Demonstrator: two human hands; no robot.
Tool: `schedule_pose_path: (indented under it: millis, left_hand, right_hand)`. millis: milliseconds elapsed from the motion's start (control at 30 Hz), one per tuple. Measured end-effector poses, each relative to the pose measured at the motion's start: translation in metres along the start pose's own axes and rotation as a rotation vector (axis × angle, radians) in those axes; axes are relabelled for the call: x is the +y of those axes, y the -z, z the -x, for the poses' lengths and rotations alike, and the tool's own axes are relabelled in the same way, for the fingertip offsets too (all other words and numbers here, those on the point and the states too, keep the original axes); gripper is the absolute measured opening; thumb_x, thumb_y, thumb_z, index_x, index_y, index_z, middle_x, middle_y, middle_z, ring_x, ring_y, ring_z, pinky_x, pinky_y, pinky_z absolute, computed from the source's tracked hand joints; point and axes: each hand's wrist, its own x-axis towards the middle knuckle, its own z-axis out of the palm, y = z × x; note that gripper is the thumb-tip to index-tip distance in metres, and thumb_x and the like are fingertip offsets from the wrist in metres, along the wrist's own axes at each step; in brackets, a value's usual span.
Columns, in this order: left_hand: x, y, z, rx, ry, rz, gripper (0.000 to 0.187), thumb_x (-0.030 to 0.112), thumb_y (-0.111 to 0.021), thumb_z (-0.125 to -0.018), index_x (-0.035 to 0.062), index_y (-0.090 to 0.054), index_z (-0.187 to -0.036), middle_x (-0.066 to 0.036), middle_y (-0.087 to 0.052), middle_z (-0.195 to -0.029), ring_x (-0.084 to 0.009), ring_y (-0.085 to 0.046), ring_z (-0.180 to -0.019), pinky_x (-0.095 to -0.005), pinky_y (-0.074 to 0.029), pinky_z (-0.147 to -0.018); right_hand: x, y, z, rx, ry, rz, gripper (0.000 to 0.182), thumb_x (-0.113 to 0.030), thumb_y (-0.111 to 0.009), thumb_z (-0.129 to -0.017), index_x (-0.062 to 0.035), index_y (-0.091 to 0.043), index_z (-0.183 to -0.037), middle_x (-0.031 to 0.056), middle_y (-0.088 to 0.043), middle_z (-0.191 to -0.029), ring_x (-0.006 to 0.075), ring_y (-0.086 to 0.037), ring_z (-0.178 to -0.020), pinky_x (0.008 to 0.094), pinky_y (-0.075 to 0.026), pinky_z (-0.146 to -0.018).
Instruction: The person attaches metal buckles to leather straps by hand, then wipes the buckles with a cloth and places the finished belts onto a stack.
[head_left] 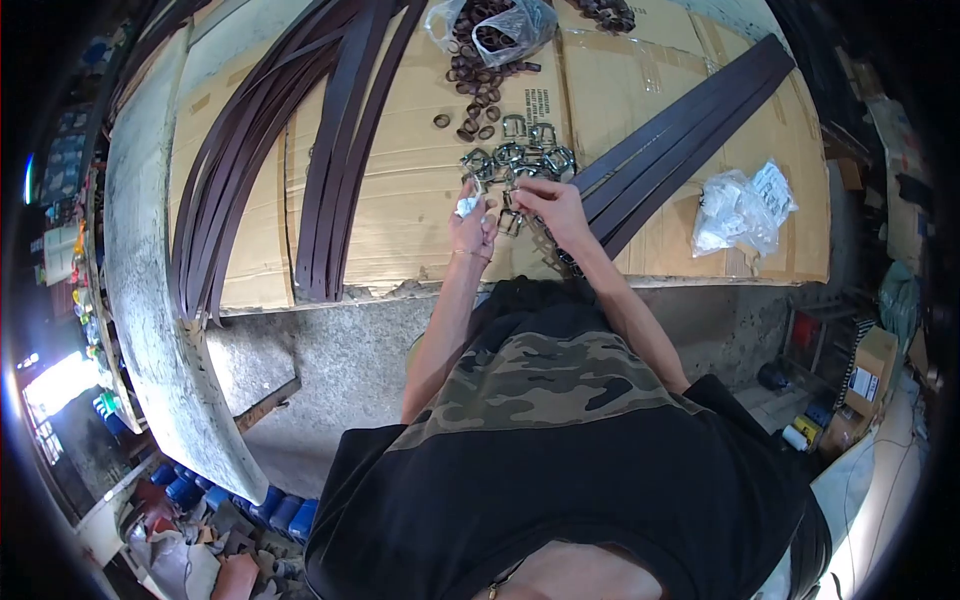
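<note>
My left hand [472, 228] is closed at the near side of a pile of metal buckles [515, 158]. A small white piece [466, 206] shows at its fingers, with what looks like a silvery buckle [475, 184] just above it. To its right, my right hand [553, 208] has thumb and fingertips pinched together; what lies between them is too small to make out. Close below those fingertips is a dark metal buckle [510, 222]. Small brown leather loops [470, 125] lie scattered beyond the pile.
Long dark brown leather straps [335, 180] lie on the left of the cardboard-covered table [400, 240]; more straps [665, 150] fan out on the right. A clear plastic bag [515, 35] sits at the back, and a crumpled bag [740, 212] at the right.
</note>
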Motion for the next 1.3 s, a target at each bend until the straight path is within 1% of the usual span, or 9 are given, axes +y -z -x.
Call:
schedule_pose_path:
  millis: [67,233,400,533,633,900,1067,1200,1300]
  left_hand:
    - [0.002,-0.010,0.000,0.010,0.142,0.020,0.014,0.019,-0.056,-0.091,0.0091,-0.051,-0.101,0.001,-0.044,-0.063,-0.0047,-0.036,-0.040,-0.0194,-0.027,-0.033]
    - [-0.007,-0.037,0.002,0.039,0.201,0.062,0.046,0.052,-0.054,-0.087,0.0163,-0.036,-0.064,0.005,-0.029,-0.045,-0.0074,-0.028,-0.031,-0.0229,-0.018,-0.031]
    - [-0.024,-0.071,0.009,0.039,0.248,-0.041,0.038,0.040,-0.047,-0.091,0.0153,-0.035,-0.065,0.004,-0.030,-0.046,-0.0087,-0.029,-0.031,-0.0233,-0.019,-0.031]
    - [-0.056,-0.110,0.019,-0.077,0.163,-0.273,0.021,0.024,-0.054,-0.091,0.0043,-0.057,-0.083,0.000,-0.048,-0.055,-0.0082,-0.040,-0.037,-0.0222,-0.029,-0.032]
    - [-0.083,-0.146,0.027,-0.116,0.088,-0.293,0.017,0.012,-0.060,-0.088,-0.0011,-0.066,-0.096,-0.002,-0.060,-0.064,-0.0058,-0.044,-0.041,-0.0194,-0.031,-0.035]
    - [-0.207,-0.239,0.032,-0.085,0.051,-0.236,0.055,0.050,-0.038,-0.095,0.0045,-0.058,-0.071,0.001,-0.053,-0.060,-0.0062,-0.046,-0.046,-0.0196,-0.032,-0.038]
    - [-0.251,-0.314,0.054,-0.325,0.330,-0.125,0.053,0.048,-0.035,-0.096,0.0046,-0.058,-0.076,-0.003,-0.053,-0.064,-0.0114,-0.051,-0.053,-0.0244,-0.042,-0.047]
    - [-0.264,-0.364,0.073,-0.329,0.085,-0.502,0.043,0.037,-0.046,-0.096,0.0067,-0.054,-0.066,0.000,-0.047,-0.053,-0.0087,-0.045,-0.044,-0.0233,-0.033,-0.039]
    - [-0.263,-0.390,0.065,-0.369,-0.161,-0.781,0.063,0.043,-0.039,-0.097,0.0042,-0.050,-0.048,0.000,-0.044,-0.045,-0.0063,-0.039,-0.040,-0.0239,-0.027,-0.038]
  right_hand:
    - [0.000,-0.002,0.007,-0.067,-0.008,0.078,0.027,-0.002,-0.062,-0.083,0.0072,-0.061,-0.109,0.0075,-0.066,-0.080,0.0117,-0.062,-0.070,0.0228,-0.050,-0.065]
    - [-0.017,0.009,0.025,-0.017,0.042,0.071,0.017,-0.004,-0.060,-0.086,0.0065,-0.063,-0.099,0.0056,-0.064,-0.073,0.0098,-0.060,-0.066,0.0224,-0.050,-0.062]
    - [-0.039,0.044,0.037,0.046,0.024,0.201,0.013,-0.009,-0.058,-0.089,0.0033,-0.062,-0.090,0.0027,-0.061,-0.073,0.0079,-0.057,-0.065,0.0206,-0.045,-0.061]
    - [-0.049,0.072,0.047,0.123,0.151,0.225,0.014,-0.010,-0.060,-0.087,0.0032,-0.062,-0.089,0.0046,-0.061,-0.072,0.0097,-0.056,-0.062,0.0240,-0.045,-0.058]
    - [-0.066,0.098,0.057,0.254,0.479,0.584,0.009,-0.007,-0.063,-0.079,-0.0007,-0.065,-0.085,0.0107,-0.059,-0.086,0.0245,-0.056,-0.081,0.0335,-0.045,-0.072]
    - [-0.114,0.215,0.102,0.295,0.629,0.697,0.013,-0.005,-0.066,-0.074,-0.0015,-0.066,-0.086,0.0091,-0.057,-0.091,0.0267,-0.052,-0.092,0.0345,-0.045,-0.077]
    - [-0.135,0.295,0.130,0.394,0.661,0.801,0.019,-0.002,-0.067,-0.069,-0.0032,-0.067,-0.088,0.0085,-0.056,-0.096,0.0270,-0.051,-0.094,0.0334,-0.045,-0.078]
    - [-0.163,0.333,0.151,0.427,0.545,0.790,0.023,0.000,-0.067,-0.070,-0.0027,-0.064,-0.092,0.0087,-0.055,-0.103,0.0260,-0.053,-0.098,0.0336,-0.045,-0.083]
    - [-0.178,0.363,0.155,0.302,0.454,0.481,0.025,0.000,-0.067,-0.070,-0.0033,-0.064,-0.095,0.0098,-0.058,-0.101,0.0238,-0.056,-0.095,0.0342,-0.045,-0.082]
